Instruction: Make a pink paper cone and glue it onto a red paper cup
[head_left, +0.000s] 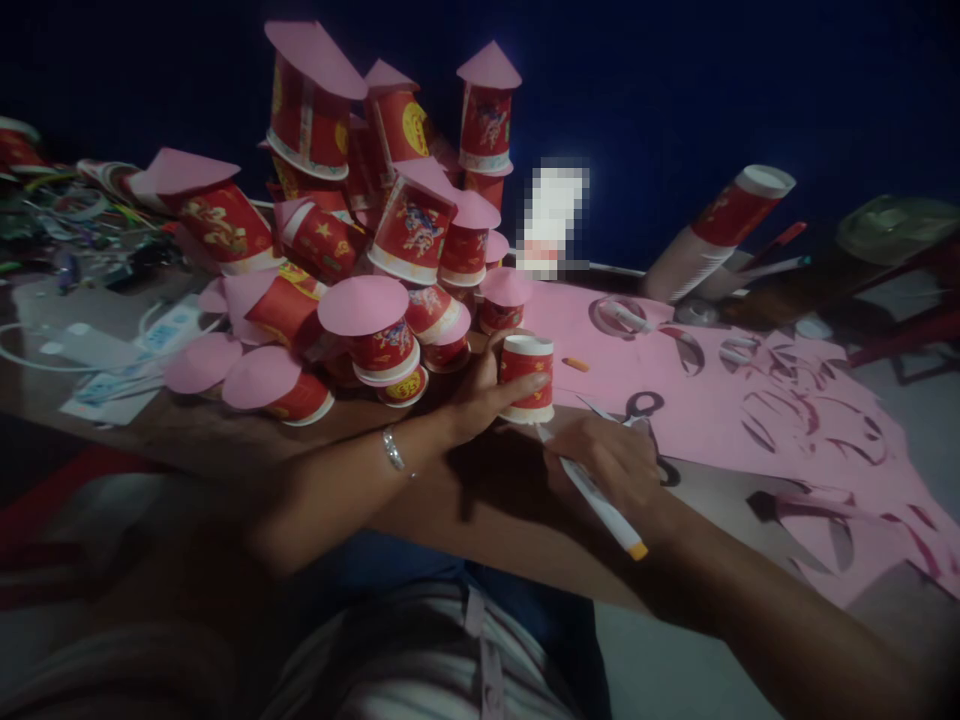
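Observation:
A red paper cup (527,382) with a white band at each end is wrapped by the fingers and thumb of my left hand (480,392). It seems to stand upside down near the table edge. My right hand (609,462) grips a white marker (600,505) with an orange end pointing back toward me. The marker's tip is at the cup's lower rim; whether it touches I cannot tell. An orange cap (575,364) lies on the pink paper (600,310) beyond. Just past my right hand are black-handled scissors (645,405), partly hidden by it.
Several red cups with pink paper cones (365,305) are piled at the left. Cut-out pink sheets (817,400) cover the right side. A leaning stack of cups (735,210) stands at the back right. A white power strip (90,345) and tangled wires (82,215) lie far left.

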